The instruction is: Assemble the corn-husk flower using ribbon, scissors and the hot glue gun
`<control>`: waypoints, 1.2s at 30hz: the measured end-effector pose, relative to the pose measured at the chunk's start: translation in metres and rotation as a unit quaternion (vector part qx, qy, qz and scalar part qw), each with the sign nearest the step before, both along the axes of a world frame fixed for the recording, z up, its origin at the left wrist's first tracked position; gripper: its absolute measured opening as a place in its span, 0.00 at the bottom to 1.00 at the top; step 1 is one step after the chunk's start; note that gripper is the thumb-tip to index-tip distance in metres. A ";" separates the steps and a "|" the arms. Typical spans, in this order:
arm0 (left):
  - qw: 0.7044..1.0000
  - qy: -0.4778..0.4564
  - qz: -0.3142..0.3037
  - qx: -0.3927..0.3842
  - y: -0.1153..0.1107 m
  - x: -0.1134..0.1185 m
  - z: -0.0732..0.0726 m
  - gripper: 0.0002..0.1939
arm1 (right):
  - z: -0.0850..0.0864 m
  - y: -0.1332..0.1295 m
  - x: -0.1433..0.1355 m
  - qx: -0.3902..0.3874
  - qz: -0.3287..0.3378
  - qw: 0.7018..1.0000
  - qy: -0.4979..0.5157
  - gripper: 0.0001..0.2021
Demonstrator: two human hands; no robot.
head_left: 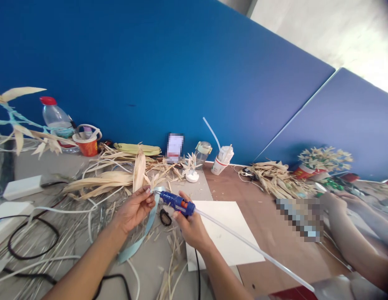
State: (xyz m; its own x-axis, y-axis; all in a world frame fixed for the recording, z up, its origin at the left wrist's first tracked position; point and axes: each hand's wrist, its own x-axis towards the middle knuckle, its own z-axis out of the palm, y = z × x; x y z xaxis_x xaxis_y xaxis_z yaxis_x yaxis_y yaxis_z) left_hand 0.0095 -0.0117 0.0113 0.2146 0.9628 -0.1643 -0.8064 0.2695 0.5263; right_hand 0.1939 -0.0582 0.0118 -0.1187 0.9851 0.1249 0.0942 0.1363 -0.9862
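My right hand (194,229) is wrapped round a blue hot glue gun (173,201), its nozzle aimed left. A long translucent glue stick (253,246) sticks out of the gun's back. Close to the nozzle tip, my left hand (137,210) pinches a small corn husk flower (154,181); its lower part is hidden by the fingers. A light blue ribbon (140,239) hangs down beside the left hand; where its upper end is fixed, I cannot tell. Behind the left hand lie dried corn husks (103,183).
White paper (228,233) lies under the glue stick. Power strips (21,187) and cables are at left. Along the blue partition (181,62) stand a bottle (56,118), a red cup (87,146), a phone (175,148) and a white cup (219,164). At right are a co-worker's hands (334,204).
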 end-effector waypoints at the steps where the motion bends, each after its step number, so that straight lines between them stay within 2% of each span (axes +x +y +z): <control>1: 1.000 0.001 -0.001 0.001 0.000 0.000 0.000 0.06 | 0.000 0.000 0.000 0.002 -0.002 1.000 -0.005 0.32; 8: 1.000 0.019 0.006 0.002 0.001 0.000 0.001 0.06 | -0.001 0.002 -0.001 -0.002 -0.008 1.000 -0.010 0.30; 13: 1.000 0.018 0.012 -0.010 0.002 -0.001 0.001 0.07 | 0.013 0.000 0.006 -0.007 0.027 0.999 0.037 0.19; 17: 0.998 0.051 0.033 -0.014 0.002 0.000 0.001 0.11 | 0.024 -0.002 0.014 -0.053 0.021 0.990 0.126 0.20; 23: 0.994 0.092 0.063 -0.004 0.000 0.003 0.005 0.15 | 0.024 -0.010 0.033 -0.184 -0.044 0.946 0.262 0.20; 27: 0.990 0.117 0.082 0.002 -0.001 0.005 0.005 0.19 | 0.017 -0.017 0.058 -0.283 -0.039 0.897 0.337 0.18; 30: 0.985 0.141 0.096 0.012 -0.001 0.007 0.002 0.19 | 0.011 -0.020 0.074 -0.320 -0.024 0.866 0.383 0.15; 34: 0.989 0.111 0.095 0.032 -0.001 0.006 0.000 0.18 | 0.002 -0.025 0.087 -0.360 -0.011 0.845 0.395 0.12; 36: 0.993 0.079 0.086 0.027 -0.001 0.004 0.002 0.15 | 0.000 -0.028 0.092 -0.373 -0.007 0.847 0.379 0.12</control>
